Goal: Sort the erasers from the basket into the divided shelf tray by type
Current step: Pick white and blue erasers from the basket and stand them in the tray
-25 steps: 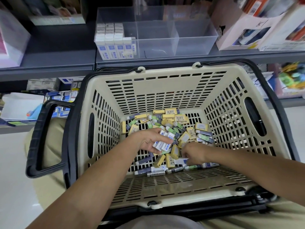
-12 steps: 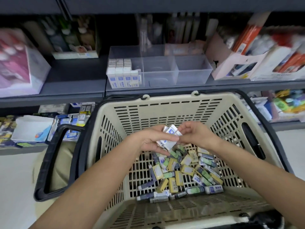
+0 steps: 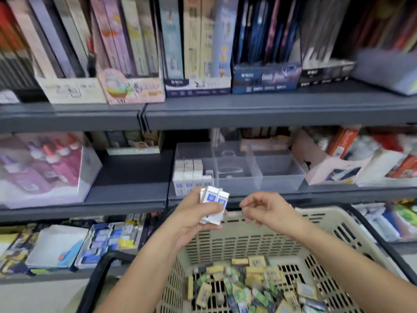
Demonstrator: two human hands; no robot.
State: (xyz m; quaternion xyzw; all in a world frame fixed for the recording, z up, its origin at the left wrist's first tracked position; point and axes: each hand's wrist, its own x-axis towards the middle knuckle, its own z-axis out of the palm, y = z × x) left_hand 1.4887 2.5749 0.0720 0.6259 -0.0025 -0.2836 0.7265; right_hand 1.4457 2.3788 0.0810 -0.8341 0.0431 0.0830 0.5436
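Erasers (image 3: pixel 213 203), white with blue labels, sit bundled in my left hand (image 3: pixel 194 220), fingers curled round the stack. I hold them above the basket (image 3: pixel 259 242), just below the clear divided tray (image 3: pixel 279 175). They look light, firm and slick-sleeved, so I judge the long sides the safest place to grip. My right hand (image 3: pixel 268 211) hovers beside, fingers loosely curled, apparently holding nothing. Blur hides the count and the label print.

The basket (image 3: pixel 259 242) is cut off at the bottom edge. Fingers (image 3: pixel 204 208) of the left hand (image 3: pixel 191 219) cover part of the white erasers (image 3: pixel 215 198); count and label print are indeterminate. Shelf goods (image 3: pixel 372 159) are blurred.
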